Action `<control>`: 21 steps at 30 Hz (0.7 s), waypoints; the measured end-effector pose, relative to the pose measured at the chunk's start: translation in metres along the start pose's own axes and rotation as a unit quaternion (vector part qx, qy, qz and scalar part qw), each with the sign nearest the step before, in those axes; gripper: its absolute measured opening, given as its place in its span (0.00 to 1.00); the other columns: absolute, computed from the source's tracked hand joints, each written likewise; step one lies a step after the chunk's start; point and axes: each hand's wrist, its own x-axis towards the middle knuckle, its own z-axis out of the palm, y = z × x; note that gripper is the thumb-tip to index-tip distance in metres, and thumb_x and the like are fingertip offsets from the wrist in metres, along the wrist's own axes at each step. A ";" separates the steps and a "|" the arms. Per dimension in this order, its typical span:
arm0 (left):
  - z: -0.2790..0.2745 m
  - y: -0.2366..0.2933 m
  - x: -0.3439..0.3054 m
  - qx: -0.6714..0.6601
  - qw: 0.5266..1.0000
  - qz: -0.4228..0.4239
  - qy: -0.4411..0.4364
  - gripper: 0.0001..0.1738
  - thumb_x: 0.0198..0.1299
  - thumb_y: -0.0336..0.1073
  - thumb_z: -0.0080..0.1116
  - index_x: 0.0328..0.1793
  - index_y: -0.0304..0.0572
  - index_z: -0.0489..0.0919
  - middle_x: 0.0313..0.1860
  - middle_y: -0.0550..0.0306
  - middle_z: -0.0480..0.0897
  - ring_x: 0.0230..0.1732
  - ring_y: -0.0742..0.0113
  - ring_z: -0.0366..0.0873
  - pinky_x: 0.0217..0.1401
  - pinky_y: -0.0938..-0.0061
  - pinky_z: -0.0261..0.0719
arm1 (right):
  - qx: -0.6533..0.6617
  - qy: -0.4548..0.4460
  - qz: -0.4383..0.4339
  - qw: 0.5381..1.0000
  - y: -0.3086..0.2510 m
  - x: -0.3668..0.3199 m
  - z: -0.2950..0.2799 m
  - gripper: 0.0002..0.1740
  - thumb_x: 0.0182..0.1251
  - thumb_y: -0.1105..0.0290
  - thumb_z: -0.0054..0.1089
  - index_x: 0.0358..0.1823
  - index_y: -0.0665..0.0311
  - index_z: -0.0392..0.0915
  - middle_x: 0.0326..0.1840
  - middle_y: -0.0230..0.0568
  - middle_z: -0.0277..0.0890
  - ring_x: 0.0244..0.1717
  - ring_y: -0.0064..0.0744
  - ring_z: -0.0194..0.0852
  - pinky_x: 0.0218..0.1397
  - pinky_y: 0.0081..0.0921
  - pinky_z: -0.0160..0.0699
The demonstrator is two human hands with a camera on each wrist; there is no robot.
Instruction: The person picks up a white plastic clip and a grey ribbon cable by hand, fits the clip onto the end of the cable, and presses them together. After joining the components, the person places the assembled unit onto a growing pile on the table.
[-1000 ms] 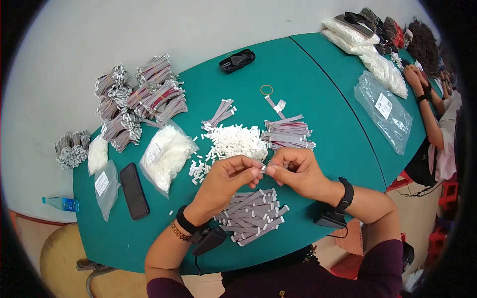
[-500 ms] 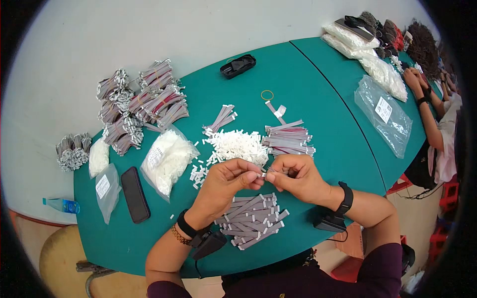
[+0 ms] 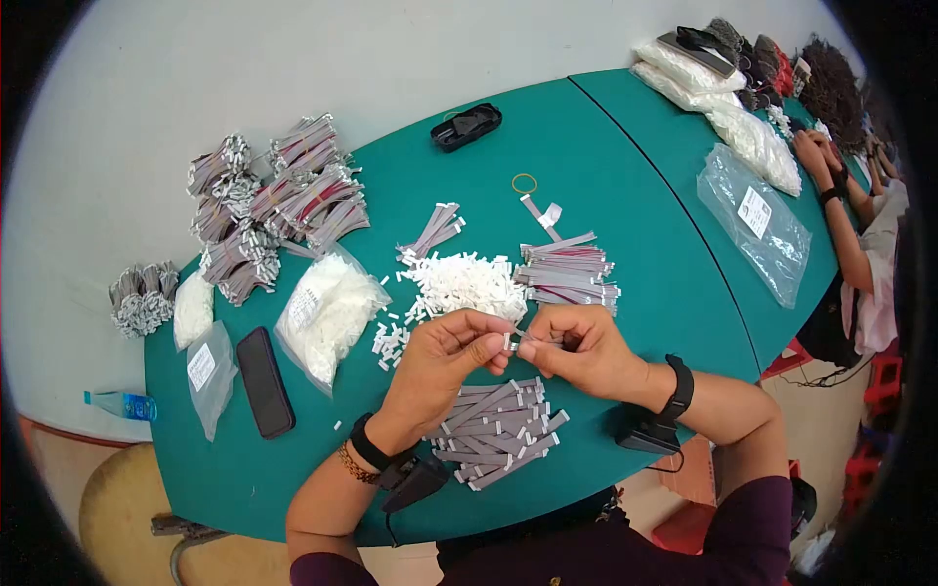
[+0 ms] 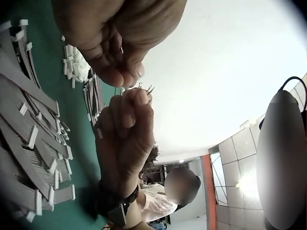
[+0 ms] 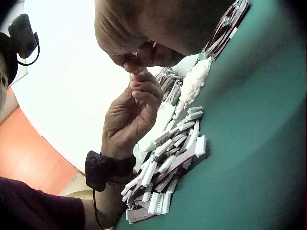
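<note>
Both hands meet above the table, fingertips almost touching. The left hand (image 3: 447, 354) pinches a small white connector (image 3: 509, 342) between thumb and fingers. Thumb and curled fingers of the right hand (image 3: 591, 354) pinch thin grey wires (image 3: 532, 338) beside it; in the left wrist view, bare wire ends (image 4: 149, 89) stick out past the right hand (image 4: 125, 129). Just beyond the hands lies a heap of white connectors (image 3: 469, 283). Below them, nearer the body, is a pile of grey ribbon cables (image 3: 498, 430) with white ends. How connector and wires join is too small to tell.
On the green table (image 3: 664, 303) are a cable stack (image 3: 567, 272), bundled cables (image 3: 313, 190), a bag of white parts (image 3: 327, 308), a phone (image 3: 265, 383), a black case (image 3: 466, 127) and a rubber band (image 3: 525, 183). Another person's arms (image 3: 845, 220) rest at the far right.
The hands sit slightly lower in the head view than a second ago. More of the white connector and the wires shows between the fingertips now.
</note>
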 end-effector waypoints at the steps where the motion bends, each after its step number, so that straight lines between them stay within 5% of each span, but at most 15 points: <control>1: 0.000 0.000 0.000 0.000 1.000 0.000 -0.002 0.09 0.61 0.30 0.55 0.45 0.32 0.77 0.34 0.59 0.79 0.34 0.77 0.74 0.39 0.83 0.73 | -0.003 -0.001 0.001 1.000 0.001 0.000 0.000 0.07 0.64 0.73 0.57 0.28 0.66 0.73 0.21 0.23 0.67 0.23 0.07 0.58 0.23 0.13 0.55; 21: 0.000 -0.003 0.000 -0.033 0.999 -0.008 -0.012 0.10 0.61 0.29 0.56 0.46 0.31 0.77 0.34 0.57 0.79 0.34 0.74 0.74 0.39 0.80 0.72 | 0.004 -0.009 0.007 1.000 -0.003 -0.001 0.000 0.08 0.64 0.72 0.57 0.28 0.66 0.73 0.22 0.23 0.67 0.23 0.08 0.59 0.24 0.13 0.56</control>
